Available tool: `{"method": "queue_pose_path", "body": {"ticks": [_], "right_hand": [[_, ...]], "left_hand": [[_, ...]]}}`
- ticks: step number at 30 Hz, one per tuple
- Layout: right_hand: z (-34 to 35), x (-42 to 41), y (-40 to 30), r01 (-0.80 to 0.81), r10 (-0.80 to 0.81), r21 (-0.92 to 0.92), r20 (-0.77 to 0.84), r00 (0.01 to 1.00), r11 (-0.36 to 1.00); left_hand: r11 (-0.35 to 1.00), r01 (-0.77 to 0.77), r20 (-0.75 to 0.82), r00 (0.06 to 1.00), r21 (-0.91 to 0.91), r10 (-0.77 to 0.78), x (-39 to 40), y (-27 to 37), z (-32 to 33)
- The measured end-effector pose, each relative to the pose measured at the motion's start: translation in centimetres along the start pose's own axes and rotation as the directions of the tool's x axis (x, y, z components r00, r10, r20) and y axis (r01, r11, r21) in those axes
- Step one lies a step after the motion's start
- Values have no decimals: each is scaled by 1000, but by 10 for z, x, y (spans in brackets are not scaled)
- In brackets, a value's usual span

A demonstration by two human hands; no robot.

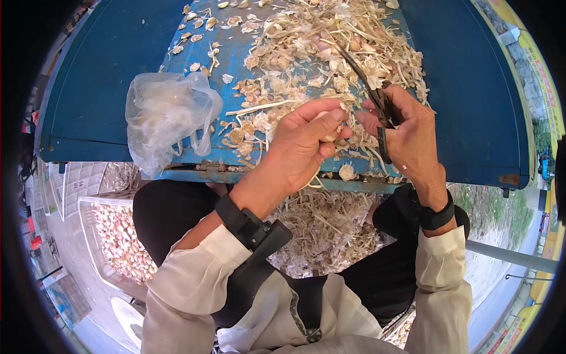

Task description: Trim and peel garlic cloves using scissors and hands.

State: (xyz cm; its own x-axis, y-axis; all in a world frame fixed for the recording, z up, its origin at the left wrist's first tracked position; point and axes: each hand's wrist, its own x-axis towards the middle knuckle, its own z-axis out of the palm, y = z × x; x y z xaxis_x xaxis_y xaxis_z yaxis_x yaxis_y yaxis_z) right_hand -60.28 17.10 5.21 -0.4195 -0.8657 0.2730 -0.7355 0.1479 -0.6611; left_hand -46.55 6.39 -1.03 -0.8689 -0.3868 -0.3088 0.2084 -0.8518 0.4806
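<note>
My left hand (305, 139) pinches a small piece of garlic (330, 132) between thumb and fingers, over the front of a blue metal table bed (239, 62). Most of the garlic is hidden by my fingers. To its right, my right hand (409, 121) grips a pair of dark-handled scissors (373, 90), blades pointing up and to the left, away from me. One handle loop shows at my palm. Behind both hands lies a heap of garlic skins, dry stalks and some bulbs (318, 44). Loose cloves and root ends are scattered to the left of it.
A clear plastic bag (170, 115) rests at the table's left front. Below left stands a white plastic crate (84, 221) of garlic cloves (117, 239). Garlic waste (327, 230) piles up on the ground between my knees. Raised blue panels (464, 88) flank the table bed.
</note>
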Motion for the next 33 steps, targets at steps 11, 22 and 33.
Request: {"method": "queue_pose_path", "body": {"ticks": [11,22,33], "right_hand": [[-3,-33,2,-100,155,-304,163,974,947],[9,-38,15,-294,308,-98,196,931,951],[-1,29,82,-156,187,-382,43,981,911]], "left_hand": [[995,-102,-96,990,-11,100,-9,8,10],[985,-134,-43,991,-109,130,-10,5,7],[973,-15,66,997,-230,31,-3,5,9]]}}
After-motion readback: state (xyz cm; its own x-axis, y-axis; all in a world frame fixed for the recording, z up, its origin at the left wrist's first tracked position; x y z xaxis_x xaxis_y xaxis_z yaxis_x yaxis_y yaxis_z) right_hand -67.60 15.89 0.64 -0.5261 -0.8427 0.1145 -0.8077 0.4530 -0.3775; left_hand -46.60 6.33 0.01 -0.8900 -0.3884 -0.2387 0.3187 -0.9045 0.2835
